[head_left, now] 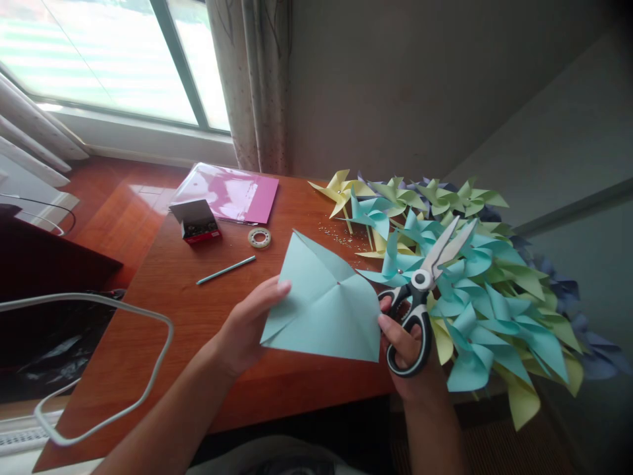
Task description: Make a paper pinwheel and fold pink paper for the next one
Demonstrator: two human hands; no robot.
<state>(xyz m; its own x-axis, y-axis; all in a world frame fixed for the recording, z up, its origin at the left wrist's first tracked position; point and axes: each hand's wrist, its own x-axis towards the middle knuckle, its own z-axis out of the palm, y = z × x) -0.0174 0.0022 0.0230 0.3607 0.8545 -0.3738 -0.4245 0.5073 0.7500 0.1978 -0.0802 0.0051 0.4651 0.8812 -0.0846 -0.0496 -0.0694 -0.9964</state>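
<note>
The left hand (247,326) pinches the left edge of a pale blue paper square (324,307), thumb on top, holding it just above the near edge of the wooden table (163,316). The right hand (408,353) has thumb and fingers through the loops of black-handled scissors (425,293), blades parted a little and pointing up and away, to the right of the sheet rather than on it.

By my reckoning the sheet is creased along both diagonals, and short slits may run in from its corners; no tip is folded to the centre. Beyond the scissors lies a heap of finished paper pinwheels (469,290) in blue, green and yellow. Left of the held sheet sit a blue stick (226,270), a tape roll (260,237) and a small open box (195,221).

The sheet hides the left fingers, the cut lengths are unclear, and the box contents are too small to name.
</note>
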